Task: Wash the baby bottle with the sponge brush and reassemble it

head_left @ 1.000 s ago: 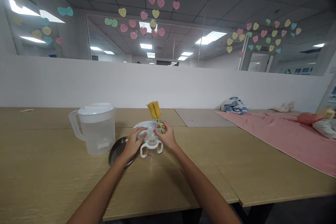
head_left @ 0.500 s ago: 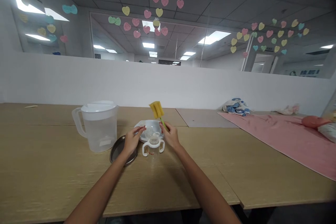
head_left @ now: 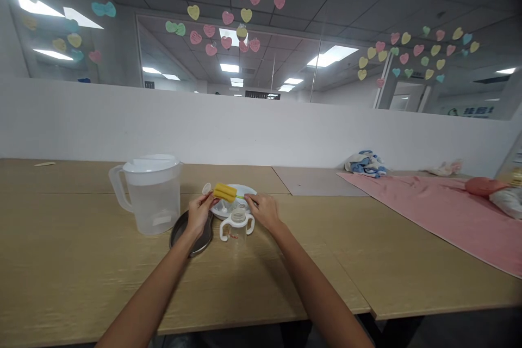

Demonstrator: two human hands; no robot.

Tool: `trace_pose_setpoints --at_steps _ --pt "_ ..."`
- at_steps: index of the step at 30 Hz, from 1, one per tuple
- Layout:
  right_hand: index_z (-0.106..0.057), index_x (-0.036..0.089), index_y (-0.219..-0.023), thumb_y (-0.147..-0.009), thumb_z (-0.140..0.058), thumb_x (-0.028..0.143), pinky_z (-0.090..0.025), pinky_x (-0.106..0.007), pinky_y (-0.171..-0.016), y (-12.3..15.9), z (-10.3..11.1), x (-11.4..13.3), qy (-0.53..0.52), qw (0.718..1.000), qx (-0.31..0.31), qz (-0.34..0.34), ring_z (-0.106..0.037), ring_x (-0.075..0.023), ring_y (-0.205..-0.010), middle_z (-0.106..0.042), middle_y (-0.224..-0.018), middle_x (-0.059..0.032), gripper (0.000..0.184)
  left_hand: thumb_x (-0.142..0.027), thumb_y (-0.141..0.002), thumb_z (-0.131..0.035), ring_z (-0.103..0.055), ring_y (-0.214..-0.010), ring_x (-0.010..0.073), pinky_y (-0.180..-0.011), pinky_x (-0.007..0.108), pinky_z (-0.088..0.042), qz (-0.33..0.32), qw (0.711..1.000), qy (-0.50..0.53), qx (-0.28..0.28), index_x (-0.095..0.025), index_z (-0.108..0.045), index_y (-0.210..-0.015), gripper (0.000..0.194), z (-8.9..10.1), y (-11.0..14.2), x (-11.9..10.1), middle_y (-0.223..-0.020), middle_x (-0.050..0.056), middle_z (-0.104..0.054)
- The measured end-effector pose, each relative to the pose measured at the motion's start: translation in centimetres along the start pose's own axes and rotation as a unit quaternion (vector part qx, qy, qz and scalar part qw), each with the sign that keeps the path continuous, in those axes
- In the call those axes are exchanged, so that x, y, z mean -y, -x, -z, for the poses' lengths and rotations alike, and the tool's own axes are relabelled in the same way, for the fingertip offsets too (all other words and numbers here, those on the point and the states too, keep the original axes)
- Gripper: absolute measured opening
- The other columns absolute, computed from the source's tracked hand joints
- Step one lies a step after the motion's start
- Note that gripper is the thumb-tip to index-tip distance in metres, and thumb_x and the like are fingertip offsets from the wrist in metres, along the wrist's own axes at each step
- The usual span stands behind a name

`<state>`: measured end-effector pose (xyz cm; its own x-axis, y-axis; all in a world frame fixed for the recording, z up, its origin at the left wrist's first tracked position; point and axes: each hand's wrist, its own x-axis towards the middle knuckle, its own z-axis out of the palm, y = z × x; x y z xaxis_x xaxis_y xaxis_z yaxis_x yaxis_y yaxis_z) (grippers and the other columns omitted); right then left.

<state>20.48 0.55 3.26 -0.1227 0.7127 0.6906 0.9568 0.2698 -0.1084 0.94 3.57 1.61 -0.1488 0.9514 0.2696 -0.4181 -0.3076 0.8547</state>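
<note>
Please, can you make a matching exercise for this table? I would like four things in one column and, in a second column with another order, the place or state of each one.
Things:
1. yellow sponge brush
2. clear plastic pitcher
3. two-handled cup
4. pink cloth

Places or states:
A. spread out on the right of the table
B. standing on the left, with a white lid
C. held level above a white dish
D. standing in front of the dish

Right pairs: 1-C, 2-B, 3-D, 4-A

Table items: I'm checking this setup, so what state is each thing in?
Plastic pitcher: upright, lid on
Two-handled clear cup: upright
Round metal dish: lying flat
White plate: flat on table
Bottle brush: held level
Right hand: gripping brush handle
Left hand: raised, holding small white piece
Pink towel: spread out
</note>
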Motion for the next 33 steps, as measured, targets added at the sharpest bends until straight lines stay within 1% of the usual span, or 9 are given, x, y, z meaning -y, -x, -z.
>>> trace_pose_setpoints --at_steps 5,7,10,13,18,22,27,29,33 --pt "-0.072 0.028 -0.080 -0.089 -0.044 0.037 -0.023 -0.029 -0.071 -0.5 0.4 -1.9 0.051 0.995 -0.014 0.086 -0.053 -0.0124 -0.066 -0.068 -0.066 -0.0024 0.031 -0.024 -0.062 -0.071 -0.067 -0.071 0.0159 -0.076 0.032 -0.054 0.012 1.000 0.005 -0.021 -0.012 -0.068 -0.076 0.018 0.2 -0.2 -0.1 -0.082 0.007 -0.071" --pt "-0.073 0.026 -0.076 -0.088 -0.047 0.037 -0.022 -0.031 -0.074 -0.6 0.6 -2.7 0.065 0.992 -0.026 0.106 -0.051 -0.0122 -0.063 -0.067 -0.062 -0.0026 0.030 -0.024 -0.061 -0.072 -0.067 -0.069 0.0155 -0.076 0.032 -0.054 0.009 1.000 0.004 -0.029 -0.012 -0.067 -0.075 0.019 0.4 -0.3 -0.1 -0.079 0.006 -0.071" --pt "-0.073 0.025 -0.076 -0.087 -0.049 0.039 -0.021 -0.031 -0.074 -0.6 0.5 -3.1 0.060 0.991 -0.079 0.086 -0.050 -0.0125 -0.063 -0.066 -0.062 -0.0023 0.029 -0.028 -0.057 -0.075 -0.066 -0.068 0.0154 -0.077 0.032 -0.053 -0.004 0.999 0.000 -0.032 -0.012 -0.066 -0.073 0.024 0.4 -0.3 -0.2 -0.075 0.005 -0.070" --pt "-0.072 0.026 -0.079 -0.088 -0.050 0.040 -0.021 -0.030 -0.072 -0.6 0.1 -2.3 0.016 0.991 -0.120 0.057 -0.052 -0.0121 -0.065 -0.068 -0.066 -0.0017 0.028 -0.033 -0.052 -0.078 -0.066 -0.068 0.0156 -0.078 0.032 -0.052 -0.013 1.000 -0.004 -0.022 -0.011 -0.066 -0.073 0.032 0.4 -0.2 -0.2 -0.073 0.005 -0.070" --pt "-0.073 0.026 -0.072 -0.085 -0.054 0.041 -0.021 -0.030 -0.071 -0.5 -0.5 -1.2 0.013 0.989 -0.094 0.112 -0.048 -0.0122 -0.062 -0.068 -0.062 -0.0017 0.027 -0.038 -0.052 -0.077 -0.065 -0.072 0.0167 -0.076 0.031 -0.052 -0.013 1.000 -0.006 -0.007 -0.012 -0.066 -0.077 0.038 0.3 -0.2 0.0 -0.080 0.006 -0.070" --pt "-0.072 0.024 -0.066 -0.083 -0.055 0.040 -0.021 -0.032 -0.073 -0.4 -0.2 -2.0 0.042 0.989 -0.073 0.125 -0.045 -0.0132 -0.062 -0.066 -0.058 -0.0026 0.029 -0.035 -0.059 -0.073 -0.065 -0.081 0.0159 -0.081 0.030 -0.050 -0.003 1.000 -0.008 0.002 -0.013 -0.067 -0.079 0.030 0.3 -0.3 0.3 -0.089 0.008 -0.070" --pt "-0.071 0.022 -0.064 -0.081 -0.053 0.042 -0.023 -0.033 -0.077 -0.2 0.4 -2.8 0.073 0.989 -0.013 0.127 -0.047 -0.0160 -0.067 -0.068 -0.062 -0.0040 0.032 -0.033 -0.063 -0.071 -0.064 -0.090 0.0173 -0.084 0.029 -0.048 0.001 0.999 -0.031 0.008 -0.013 -0.068 -0.082 0.028 0.2 -0.1 0.2 -0.100 0.010 -0.069" --pt "-0.071 0.021 -0.066 -0.081 -0.052 0.042 -0.024 -0.033 -0.078 -0.2 0.5 -2.5 0.063 0.993 -0.020 0.100 -0.048 -0.0166 -0.068 -0.068 -0.064 -0.0045 0.032 -0.034 -0.061 -0.072 -0.062 -0.094 0.0183 -0.084 0.028 -0.047 -0.001 0.999 -0.047 0.013 -0.013 -0.069 -0.083 0.030 0.1 0.0 0.0 -0.101 0.010 -0.068" --pt "-0.072 0.022 -0.071 -0.085 -0.048 0.044 -0.024 -0.032 -0.078 -0.3 0.3 -1.7 0.009 0.996 -0.077 0.049 -0.050 -0.0158 -0.069 -0.070 -0.069 -0.0047 0.035 -0.036 -0.058 -0.073 -0.063 -0.092 0.0199 -0.080 0.028 -0.048 -0.006 0.997 -0.072 0.027 -0.015 -0.069 -0.084 0.034 -0.1 0.3 -0.2 -0.095 0.009 -0.071"
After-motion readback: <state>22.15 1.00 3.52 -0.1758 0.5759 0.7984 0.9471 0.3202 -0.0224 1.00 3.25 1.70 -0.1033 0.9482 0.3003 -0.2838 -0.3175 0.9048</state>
